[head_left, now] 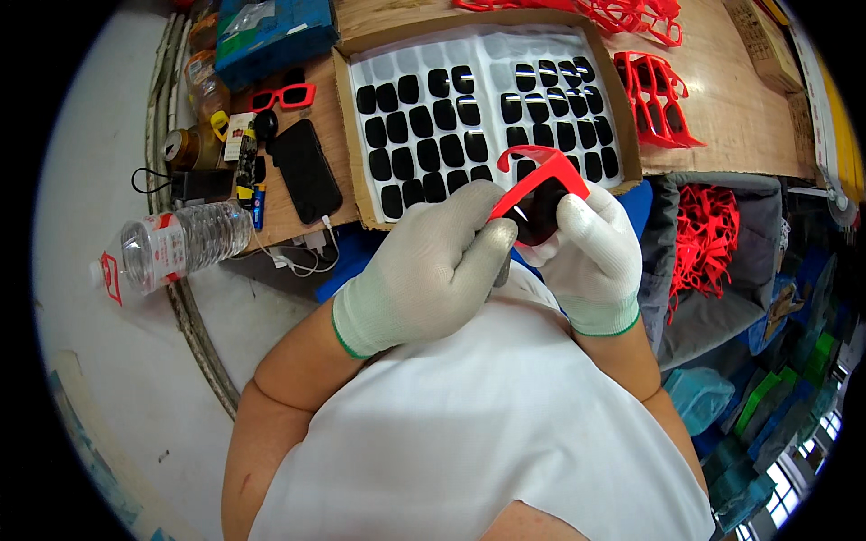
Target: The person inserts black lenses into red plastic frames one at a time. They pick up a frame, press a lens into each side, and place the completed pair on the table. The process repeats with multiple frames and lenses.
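A wooden tabletop [749, 108] spreads across the far side, and a shallow cardboard box [354, 135] sits along the middle of its near edge. Past that edge, toward the right, a grey bin [756, 236] holds a tangle of red frames [705, 239]. A blue box [275, 41] lies to the left of the cardboard box's far-left corner, and a clear plastic bottle [194, 242] leans out beside the tabletop's near-left corner. The gloved left hand [422, 261] is partly closed, thumb and bent fingers pinching one end of a pair of red glasses. The gloved right hand [597, 252] is half curled, its thumb at the front by the other end and its fingers partly hidden underneath. A stack of red eyewear [672, 140] rests beyond the cardboard box's right edge; a dark phone [308, 171] lies by its left edge. The red glasses [552, 169] are held up before the box's near edge, toward its near-right corner. Smallest are the dark lenses [427, 152], set in rows on the box's white lining.
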Tool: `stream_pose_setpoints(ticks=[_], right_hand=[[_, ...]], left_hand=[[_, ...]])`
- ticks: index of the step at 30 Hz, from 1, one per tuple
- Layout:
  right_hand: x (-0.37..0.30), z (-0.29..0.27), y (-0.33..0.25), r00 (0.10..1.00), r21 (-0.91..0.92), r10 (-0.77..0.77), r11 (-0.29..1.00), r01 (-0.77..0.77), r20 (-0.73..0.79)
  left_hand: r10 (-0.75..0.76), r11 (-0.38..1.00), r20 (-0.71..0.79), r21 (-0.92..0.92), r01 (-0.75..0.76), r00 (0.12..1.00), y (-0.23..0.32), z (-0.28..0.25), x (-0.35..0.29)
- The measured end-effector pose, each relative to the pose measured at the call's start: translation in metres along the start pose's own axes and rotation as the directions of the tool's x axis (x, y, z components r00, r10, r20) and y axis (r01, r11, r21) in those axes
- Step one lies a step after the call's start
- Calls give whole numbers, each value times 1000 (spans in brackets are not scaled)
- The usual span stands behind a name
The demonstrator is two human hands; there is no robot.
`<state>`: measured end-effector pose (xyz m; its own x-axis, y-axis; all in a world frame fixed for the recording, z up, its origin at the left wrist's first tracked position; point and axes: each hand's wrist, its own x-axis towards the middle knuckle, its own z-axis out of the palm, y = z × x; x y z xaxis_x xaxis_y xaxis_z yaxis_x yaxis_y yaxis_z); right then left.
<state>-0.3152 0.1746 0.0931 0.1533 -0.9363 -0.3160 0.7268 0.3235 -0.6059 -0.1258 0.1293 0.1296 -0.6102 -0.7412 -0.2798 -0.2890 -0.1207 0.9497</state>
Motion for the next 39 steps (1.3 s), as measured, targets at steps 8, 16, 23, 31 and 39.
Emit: stream_pose_setpoints(ticks=[8,16,23,31,39], right_hand=[[1,0,1,998,-226,-66,972,65,3],[-1,0,1,995,-403,-95,912,77,-24],[0,-3,6,994,-416,-99,907,69,-53],[1,5,7,989,-479,-133,874,85,-66],[-4,8,5,992,-515,-118,853,83,-35]], left_hand=[[15,998,-34,56,-13,999,-9,-3,-1],[33,993,-41,118,-28,999,-13,1,-2],[35,992,-59,119,-28,998,-18,4,1],[-19,1000,-119,-26,16,993,-15,6,1],[256,947,-236,255,-194,938,-27,13,-3]])
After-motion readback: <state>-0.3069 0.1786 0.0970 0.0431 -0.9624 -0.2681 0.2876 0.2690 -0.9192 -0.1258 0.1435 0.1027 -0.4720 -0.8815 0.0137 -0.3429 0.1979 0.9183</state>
